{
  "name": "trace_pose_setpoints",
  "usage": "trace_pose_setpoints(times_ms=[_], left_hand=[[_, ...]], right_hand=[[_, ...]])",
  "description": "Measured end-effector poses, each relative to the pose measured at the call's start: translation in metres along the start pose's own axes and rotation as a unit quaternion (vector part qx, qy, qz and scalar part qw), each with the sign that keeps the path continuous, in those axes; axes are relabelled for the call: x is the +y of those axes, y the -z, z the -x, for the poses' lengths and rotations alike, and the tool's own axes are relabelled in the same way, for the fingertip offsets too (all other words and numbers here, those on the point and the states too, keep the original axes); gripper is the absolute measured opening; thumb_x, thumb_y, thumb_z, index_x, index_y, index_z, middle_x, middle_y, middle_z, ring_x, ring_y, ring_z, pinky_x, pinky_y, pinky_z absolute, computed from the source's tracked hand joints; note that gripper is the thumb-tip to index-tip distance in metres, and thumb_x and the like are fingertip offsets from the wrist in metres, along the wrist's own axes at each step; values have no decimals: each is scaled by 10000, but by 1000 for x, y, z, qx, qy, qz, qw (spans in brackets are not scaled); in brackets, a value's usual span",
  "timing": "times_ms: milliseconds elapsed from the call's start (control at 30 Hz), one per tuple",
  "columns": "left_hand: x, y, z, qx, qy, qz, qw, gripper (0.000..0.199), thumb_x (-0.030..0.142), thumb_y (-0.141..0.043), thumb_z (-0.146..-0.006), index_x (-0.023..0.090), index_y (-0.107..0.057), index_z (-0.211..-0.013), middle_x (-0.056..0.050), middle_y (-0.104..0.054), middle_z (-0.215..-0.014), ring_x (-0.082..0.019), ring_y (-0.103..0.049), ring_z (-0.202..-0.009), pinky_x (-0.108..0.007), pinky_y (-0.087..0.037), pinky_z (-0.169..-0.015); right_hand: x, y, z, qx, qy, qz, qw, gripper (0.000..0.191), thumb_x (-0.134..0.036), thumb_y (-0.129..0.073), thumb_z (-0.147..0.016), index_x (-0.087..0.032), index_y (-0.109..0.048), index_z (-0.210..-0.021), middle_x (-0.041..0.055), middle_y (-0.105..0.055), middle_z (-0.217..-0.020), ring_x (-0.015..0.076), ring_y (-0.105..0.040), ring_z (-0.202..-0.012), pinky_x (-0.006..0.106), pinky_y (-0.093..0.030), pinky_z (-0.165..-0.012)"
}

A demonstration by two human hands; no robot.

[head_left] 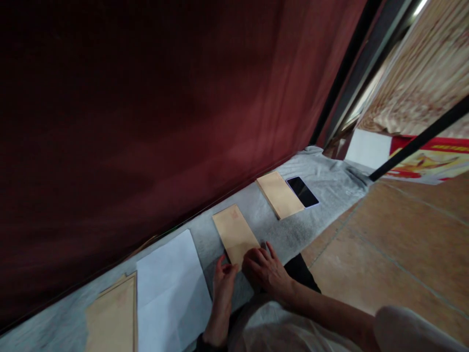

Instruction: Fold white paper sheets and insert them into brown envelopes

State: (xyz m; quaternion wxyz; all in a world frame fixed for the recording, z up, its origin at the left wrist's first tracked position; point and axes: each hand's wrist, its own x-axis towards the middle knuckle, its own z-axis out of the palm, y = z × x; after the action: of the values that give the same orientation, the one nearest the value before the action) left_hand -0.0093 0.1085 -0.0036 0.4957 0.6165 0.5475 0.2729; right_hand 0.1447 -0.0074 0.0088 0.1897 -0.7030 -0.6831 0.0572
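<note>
pale sleeve [406,328] is at four o'clock, while at six the half-open left hand [224,282] and the curled right hand [266,270] touch the near end of one brown envelope [235,231], whether pinching i cannot tell.

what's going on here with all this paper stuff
A person has the fingers of the left hand and right hand at the near end of a tan envelope, which lies on a gray cloth. To its left are white paper and more tan envelopes; to its right, an envelope stack beside a phone, dark screen up.
</note>
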Motion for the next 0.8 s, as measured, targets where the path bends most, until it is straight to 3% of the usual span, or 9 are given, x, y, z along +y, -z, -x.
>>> trace_pose_setpoints(times_ms=[167,267,333,467,600,700,800], left_hand=[[12,-4,6,-14,42,17,999,484,549,-767,-591,183,-644,-883,-15,-658,-679,-226,-668,-668,-360,-542,-646],[17,-6,10,-21,38,14,999,377,506,-752,-594,206,-607,-769,-24,-669,-691,-214,-653,-670,-343,-529,-645],[22,-8,12,-56,49,22,997,347,503,-742,-620,213,-588,-732,-19,-668,-681,-199,-636,-639,-321,-511,-611],[39,-14,19,-115,64,82,988,415,557,-765,-670,207,-594,-813,-5,-667,-698,-169,-613,-598,-281,-482,-567],[53,-20,27,-98,54,169,979,554,662,-746,-735,212,-643,-1040,-69,-729,-976,-216,-690,-901,-290,-527,-728],[54,-23,30,-81,111,216,967,607,667,-753,-750,228,-649,-1154,-96,-710,-1155,-242,-671,-1077,-303,-538,-809],[48,-28,31,-111,189,268,938,622,587,-846,-685,221,-660,-1152,-98,-721,-1149,-242,-696,-1039,-321,-551,-822]], right_hand=[[-1,-6,-5,-3,-17,8,1000,388,-315,-602,-978,-239,-550,-1355,91,-635,-1253,274,-547,-1130,513,-305,-1154],[-4,-3,-9,-1,-26,6,1000,368,-327,-601,-983,-233,-547,-1335,84,-647,-1206,268,-557,-1104,501,-323,-1138],[-5,2,-12,0,-33,1,999,374,-333,-609,-979,-223,-544,-1331,85,-652,-1175,261,-570,-1071,469,-368,-1098],[-6,13,-18,5,-61,-15,998,385,-302,-592,-976,-181,-552,-1339,108,-667,-1117,241,-615,-970,365,-475,-925],[2,25,-23,41,-117,-118,985,354,-282,-471,-1022,-198,-577,-1349,109,-697,-1120,212,-667,-930,299,-497,-814],[8,28,-26,87,-199,-289,932,398,-409,-358,-1064,-202,-697,-1044,62,-706,-894,182,-664,-779,270,-492,-712],[8,21,-29,124,-238,-489,830,529,-602,-392,-1019,-198,-669,-821,21,-666,-738,177,-634,-710,278,-502,-690]])
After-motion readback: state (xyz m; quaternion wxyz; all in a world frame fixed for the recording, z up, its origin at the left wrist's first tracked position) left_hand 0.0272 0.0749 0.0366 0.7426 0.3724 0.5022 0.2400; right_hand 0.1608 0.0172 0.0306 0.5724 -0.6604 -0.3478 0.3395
